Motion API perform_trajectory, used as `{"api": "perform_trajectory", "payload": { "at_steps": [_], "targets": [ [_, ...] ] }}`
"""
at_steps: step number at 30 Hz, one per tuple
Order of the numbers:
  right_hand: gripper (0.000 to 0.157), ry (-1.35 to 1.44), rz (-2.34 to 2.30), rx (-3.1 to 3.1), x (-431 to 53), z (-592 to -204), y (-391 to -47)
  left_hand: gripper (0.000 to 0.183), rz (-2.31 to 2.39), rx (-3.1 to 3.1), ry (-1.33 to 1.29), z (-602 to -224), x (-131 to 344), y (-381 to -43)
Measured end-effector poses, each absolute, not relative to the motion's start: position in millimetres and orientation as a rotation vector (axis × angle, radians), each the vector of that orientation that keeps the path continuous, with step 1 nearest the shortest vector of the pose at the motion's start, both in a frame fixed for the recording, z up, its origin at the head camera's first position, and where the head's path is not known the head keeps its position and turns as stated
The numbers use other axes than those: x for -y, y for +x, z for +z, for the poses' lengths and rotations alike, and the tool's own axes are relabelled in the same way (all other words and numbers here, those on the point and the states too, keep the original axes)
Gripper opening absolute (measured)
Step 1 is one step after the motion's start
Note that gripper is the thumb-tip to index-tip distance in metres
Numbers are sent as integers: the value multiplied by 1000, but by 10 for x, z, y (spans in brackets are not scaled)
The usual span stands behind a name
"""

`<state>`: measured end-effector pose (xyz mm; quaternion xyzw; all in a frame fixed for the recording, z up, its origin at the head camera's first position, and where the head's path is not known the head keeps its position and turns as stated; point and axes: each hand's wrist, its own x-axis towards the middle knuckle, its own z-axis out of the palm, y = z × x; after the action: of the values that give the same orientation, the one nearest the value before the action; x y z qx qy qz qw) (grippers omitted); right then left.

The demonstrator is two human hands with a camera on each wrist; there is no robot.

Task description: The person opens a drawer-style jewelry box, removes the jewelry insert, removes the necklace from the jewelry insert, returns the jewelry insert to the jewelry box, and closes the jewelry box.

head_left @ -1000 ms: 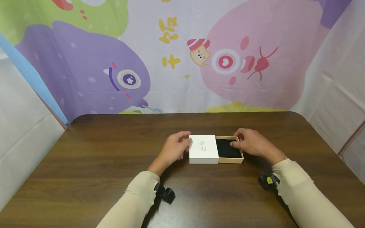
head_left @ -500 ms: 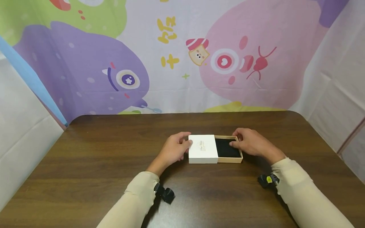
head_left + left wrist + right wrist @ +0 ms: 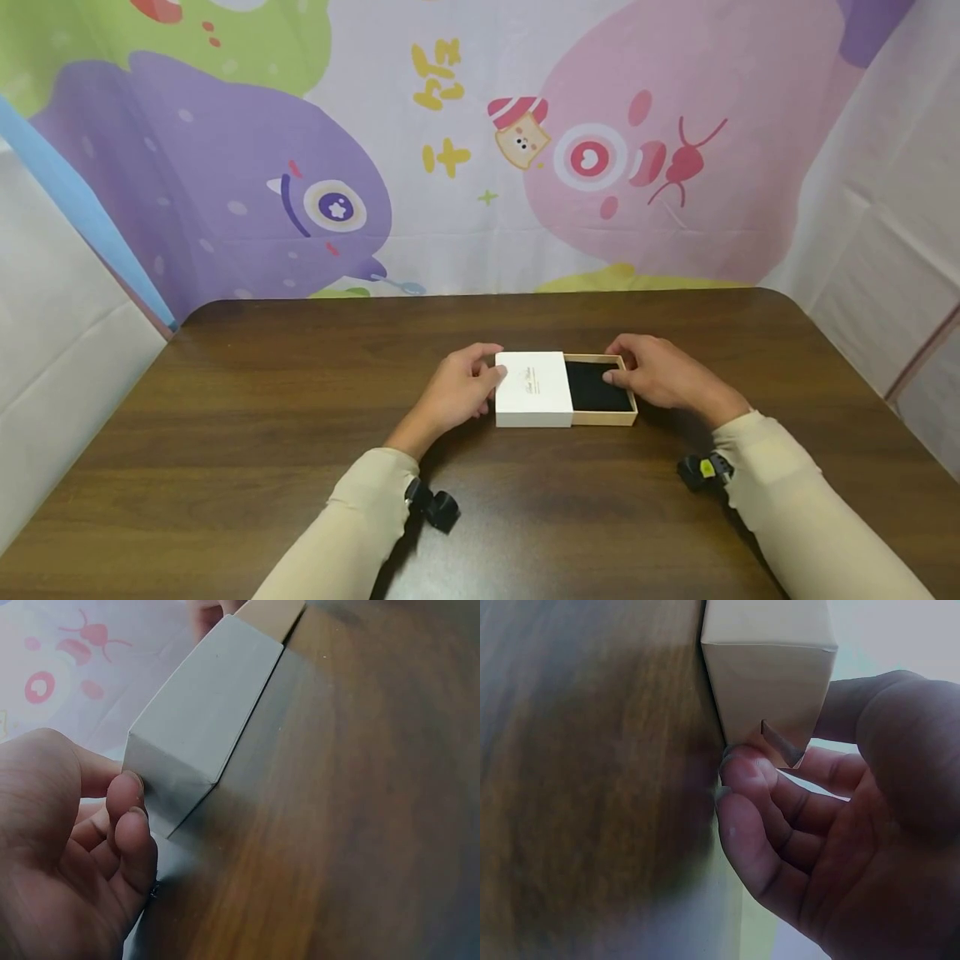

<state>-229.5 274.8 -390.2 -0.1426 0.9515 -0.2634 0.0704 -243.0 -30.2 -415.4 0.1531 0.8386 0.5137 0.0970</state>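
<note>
A white box sleeve (image 3: 532, 400) with small gold lettering lies flat on the table. From its right end sticks out a tan inner tray (image 3: 604, 419), about half exposed and lined with a black pad (image 3: 592, 387). My left hand (image 3: 459, 386) holds the sleeve's left end, with the thumb at the top edge and curled fingers against the end face (image 3: 169, 780). At the other end my right hand (image 3: 667, 373) pinches the tray's end wall (image 3: 757, 690), thumb inside over the pad and fingers outside. What lies deeper in the sleeve is hidden.
The dark brown wooden table (image 3: 300, 375) has a rounded far edge. Behind it hangs a cartoon-printed cloth (image 3: 465, 242), and pale fabric panels (image 3: 885, 200) stand at both sides. A small black camera (image 3: 435, 506) is strapped to each wrist.
The head view has shifted very slightly. Both hands keep their hold, and the tray stands out from the sleeve by about the same amount as before.
</note>
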Motion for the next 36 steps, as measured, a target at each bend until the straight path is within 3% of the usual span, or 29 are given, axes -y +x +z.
{"api": "perform_trajectory", "payload": {
  "at_steps": [36],
  "targets": [
    [31,-496,-829,-2860,-2778,-3947,-2326,41,1541,-2479,460,-4167,284,-2444]
  ]
}}
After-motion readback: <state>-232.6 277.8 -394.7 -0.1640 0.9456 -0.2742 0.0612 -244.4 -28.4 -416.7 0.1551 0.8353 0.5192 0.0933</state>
